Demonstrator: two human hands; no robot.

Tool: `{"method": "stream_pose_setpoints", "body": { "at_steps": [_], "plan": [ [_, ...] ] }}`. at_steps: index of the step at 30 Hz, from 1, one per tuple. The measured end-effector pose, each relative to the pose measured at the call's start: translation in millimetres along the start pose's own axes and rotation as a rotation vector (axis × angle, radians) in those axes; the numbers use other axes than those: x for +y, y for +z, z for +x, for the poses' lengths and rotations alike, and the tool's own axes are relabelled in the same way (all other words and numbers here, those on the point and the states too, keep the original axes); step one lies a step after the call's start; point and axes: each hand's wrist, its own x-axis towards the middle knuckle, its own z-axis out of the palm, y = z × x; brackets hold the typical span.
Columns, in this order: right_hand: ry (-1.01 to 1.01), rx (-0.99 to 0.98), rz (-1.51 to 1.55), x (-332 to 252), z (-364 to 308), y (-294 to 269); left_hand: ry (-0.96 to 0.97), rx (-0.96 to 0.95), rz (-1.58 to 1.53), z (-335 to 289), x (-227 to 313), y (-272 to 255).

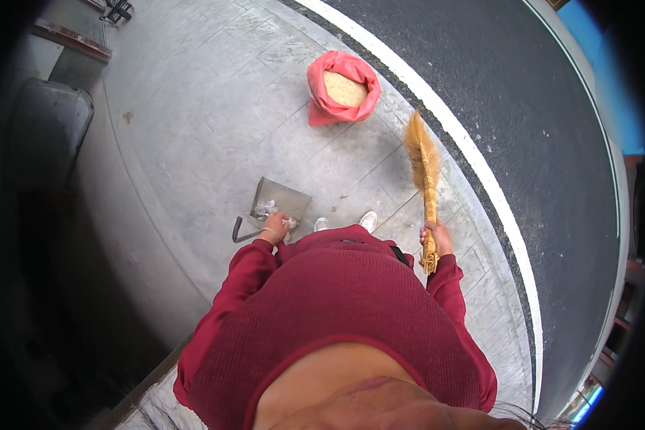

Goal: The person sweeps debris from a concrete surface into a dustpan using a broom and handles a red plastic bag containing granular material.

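Observation:
My right hand (438, 236) is wrapped round the bound straw handle of a hand broom (424, 161). The broom points away from me, its golden bristles spread at the far end. On my left, my left hand (276, 227) is closed at the near edge of a grey metal dustpan (285, 195), and its fingers are partly hidden. A dark bent handle (238, 231) sticks out to the left beside my wrist. Crumpled whitish litter (264, 208) lies in the dustpan, close to my fingers.
Ahead on the grey paving (215, 107) stands an open pink sack (321, 107) filled with pale grainy material. A white line (480, 158) borders the dark road (552, 143) at right. A dark rounded object (50, 132) is at far left. Dry leaf bits dot the paving.

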Motion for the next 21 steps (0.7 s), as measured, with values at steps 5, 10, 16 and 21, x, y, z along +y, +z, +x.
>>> {"method": "stream_pose_setpoints", "body": {
  "at_steps": [5, 10, 16, 21],
  "plan": [
    [0.153, -0.016, 0.103, 42, 30, -16, -0.021, -0.022, 0.05, -9, 5, -10],
    [0.445, 0.004, 0.154, 68, 49, -20, -0.082, -0.054, 0.046, -14, 11, -7],
    [0.487, -0.019, 0.075, 102, 74, -28, -0.039, -0.059, 0.067, -19, 15, -8],
    [0.468, 0.052, -0.006, 102, 79, -28, -0.09, -0.082, 0.052, -20, 6, 0]
  ]
}}
